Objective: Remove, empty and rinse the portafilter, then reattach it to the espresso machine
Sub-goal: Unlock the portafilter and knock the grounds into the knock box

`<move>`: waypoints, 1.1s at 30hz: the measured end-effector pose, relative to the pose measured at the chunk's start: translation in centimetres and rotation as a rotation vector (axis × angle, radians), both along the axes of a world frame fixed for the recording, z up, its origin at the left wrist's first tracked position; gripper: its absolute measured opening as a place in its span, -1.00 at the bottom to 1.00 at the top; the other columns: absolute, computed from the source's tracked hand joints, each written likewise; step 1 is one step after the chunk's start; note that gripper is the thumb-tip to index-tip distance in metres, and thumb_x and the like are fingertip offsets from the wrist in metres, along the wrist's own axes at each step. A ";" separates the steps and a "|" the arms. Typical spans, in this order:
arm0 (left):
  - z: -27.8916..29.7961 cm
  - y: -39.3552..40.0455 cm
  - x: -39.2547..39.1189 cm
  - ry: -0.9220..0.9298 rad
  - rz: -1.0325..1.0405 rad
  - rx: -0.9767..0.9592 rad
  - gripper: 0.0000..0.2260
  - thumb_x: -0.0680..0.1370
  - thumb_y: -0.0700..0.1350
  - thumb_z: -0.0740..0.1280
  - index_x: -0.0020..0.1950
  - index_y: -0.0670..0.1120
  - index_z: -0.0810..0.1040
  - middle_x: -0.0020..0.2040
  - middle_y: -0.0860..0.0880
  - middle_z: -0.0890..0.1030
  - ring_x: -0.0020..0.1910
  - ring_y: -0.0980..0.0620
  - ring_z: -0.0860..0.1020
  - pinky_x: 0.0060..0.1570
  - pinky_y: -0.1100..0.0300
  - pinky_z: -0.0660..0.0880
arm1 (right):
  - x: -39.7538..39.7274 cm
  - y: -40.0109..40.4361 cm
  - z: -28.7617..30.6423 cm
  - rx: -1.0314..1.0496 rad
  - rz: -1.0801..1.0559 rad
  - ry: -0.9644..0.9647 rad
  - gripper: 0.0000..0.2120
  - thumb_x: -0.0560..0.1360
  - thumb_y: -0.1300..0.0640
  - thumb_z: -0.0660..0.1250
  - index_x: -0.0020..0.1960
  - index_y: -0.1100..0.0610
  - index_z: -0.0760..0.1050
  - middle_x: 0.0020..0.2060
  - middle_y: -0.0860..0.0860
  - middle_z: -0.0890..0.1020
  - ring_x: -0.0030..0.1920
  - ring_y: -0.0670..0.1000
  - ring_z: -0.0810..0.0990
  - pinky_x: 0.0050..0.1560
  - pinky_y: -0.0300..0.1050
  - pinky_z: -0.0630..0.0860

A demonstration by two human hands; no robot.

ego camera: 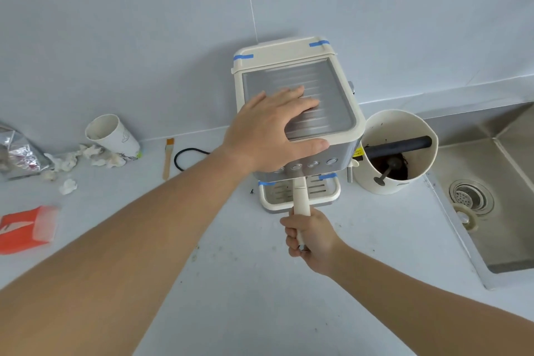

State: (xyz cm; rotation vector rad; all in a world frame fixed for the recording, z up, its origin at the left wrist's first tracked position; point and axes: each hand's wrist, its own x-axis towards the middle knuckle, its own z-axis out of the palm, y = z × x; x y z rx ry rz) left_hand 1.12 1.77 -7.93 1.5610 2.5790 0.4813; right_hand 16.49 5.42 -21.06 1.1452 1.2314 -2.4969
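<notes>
A cream and steel espresso machine (332, 89) stands on the white counter against the tiled wall. My left hand (271, 127) lies flat on its ribbed metal top, fingers spread, thumb over the front edge. The portafilter's cream handle (300, 196) sticks out toward me from under the machine's front, above the drip tray (326, 196). My right hand (310, 237) is closed around the near end of that handle. The portafilter's basket is hidden under the machine.
A cream knock box (404, 130) with a black bar and dark grounds stands right of the machine. A steel sink (497, 182) with a drain lies at far right. To the left are a tipped paper cup (112, 136), crumpled tissues, a brush (167, 157), a black cord, a foil bag and a red packet (26, 228).
</notes>
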 end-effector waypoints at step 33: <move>-0.1 -0.1 -0.1 0.010 -0.011 0.013 -0.34 0.41 0.43 0.21 0.47 0.24 0.31 0.58 0.12 0.22 0.55 0.13 0.12 0.52 0.03 -0.03 | -11.0 -8.5 -1.6 -0.073 -0.511 0.052 -0.82 0.43 0.32 0.32 -0.22 0.15 0.34 -0.41 0.09 0.44 -0.47 0.03 0.44 -0.35 -0.11 0.51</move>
